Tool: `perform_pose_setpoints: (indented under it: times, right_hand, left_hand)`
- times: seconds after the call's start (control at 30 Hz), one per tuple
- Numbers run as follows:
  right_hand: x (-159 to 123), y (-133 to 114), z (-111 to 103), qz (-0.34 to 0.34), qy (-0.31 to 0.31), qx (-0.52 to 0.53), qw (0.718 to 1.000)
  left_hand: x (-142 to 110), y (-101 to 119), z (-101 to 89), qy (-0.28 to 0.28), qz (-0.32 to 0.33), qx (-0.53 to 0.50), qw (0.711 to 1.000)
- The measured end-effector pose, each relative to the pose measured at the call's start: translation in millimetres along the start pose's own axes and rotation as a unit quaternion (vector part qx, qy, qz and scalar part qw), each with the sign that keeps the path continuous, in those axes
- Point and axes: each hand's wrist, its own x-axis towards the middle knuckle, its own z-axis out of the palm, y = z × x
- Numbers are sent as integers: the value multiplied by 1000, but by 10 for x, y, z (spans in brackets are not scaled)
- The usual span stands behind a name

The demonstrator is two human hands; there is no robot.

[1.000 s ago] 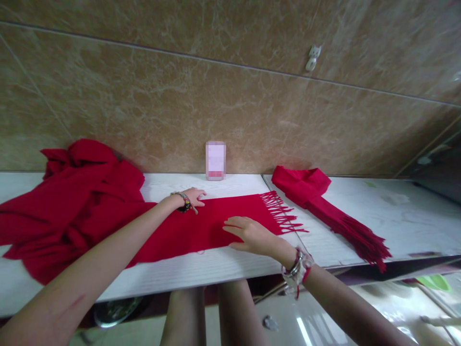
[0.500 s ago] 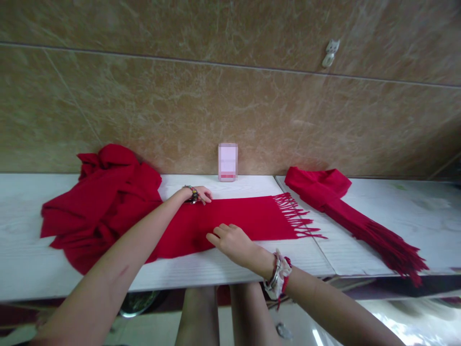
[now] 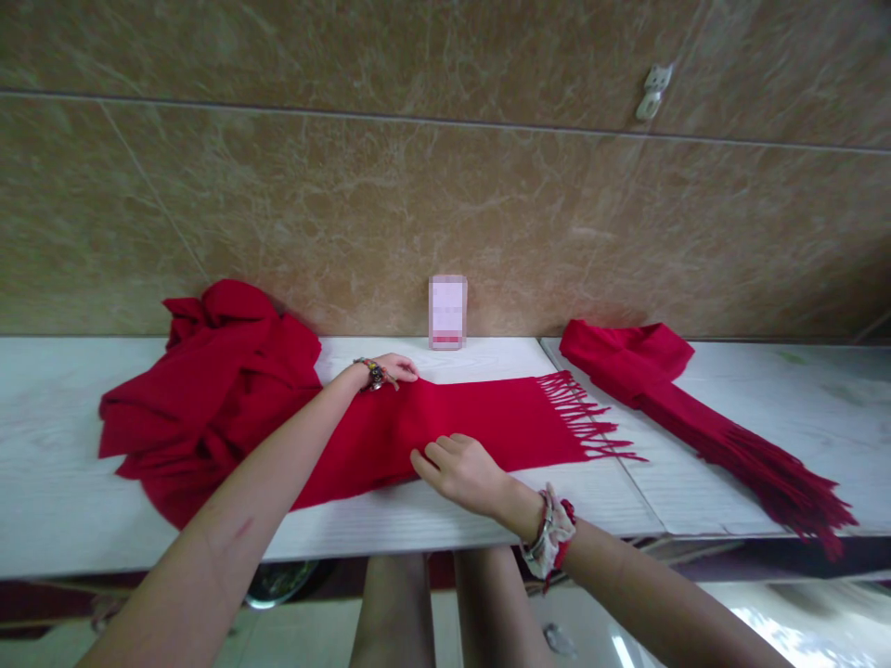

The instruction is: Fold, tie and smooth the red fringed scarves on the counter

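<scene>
A red scarf (image 3: 480, 422) lies flat across the white table (image 3: 83, 520), its fringe (image 3: 585, 422) pointing right. My left hand (image 3: 395, 368) rests on the scarf's far edge, fingers together and closed on the cloth. My right hand (image 3: 459, 468) sits at the near edge, its fingers curled onto the cloth. Both wrists wear bracelets. The scarf's left end runs under my left forearm into a heap of red cloth (image 3: 209, 390).
A second red scarf (image 3: 647, 371), folded narrow with its fringe over the table's front edge, lies at the right. A small card (image 3: 447, 311) leans on the brown marble wall behind. A white hook (image 3: 652, 91) is fixed high on the wall. My legs show below the table.
My right hand drew back from the scarf's middle to its near edge and went from flat to curled. My left hand stayed at the far edge. The view shifted left.
</scene>
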Motion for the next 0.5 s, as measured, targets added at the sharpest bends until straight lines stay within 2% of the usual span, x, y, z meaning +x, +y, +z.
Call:
perform_pose_setpoints:
  times: [0.23, 0.5]
  right_hand:
    - [-198, 123, -154, 21, 49, -34, 998]
    - [-365, 162, -199, 103, 56, -57, 991]
  left_hand:
    - [35, 231, -42, 16, 14, -72, 997]
    - [127, 536, 17, 42, 7, -88, 995]
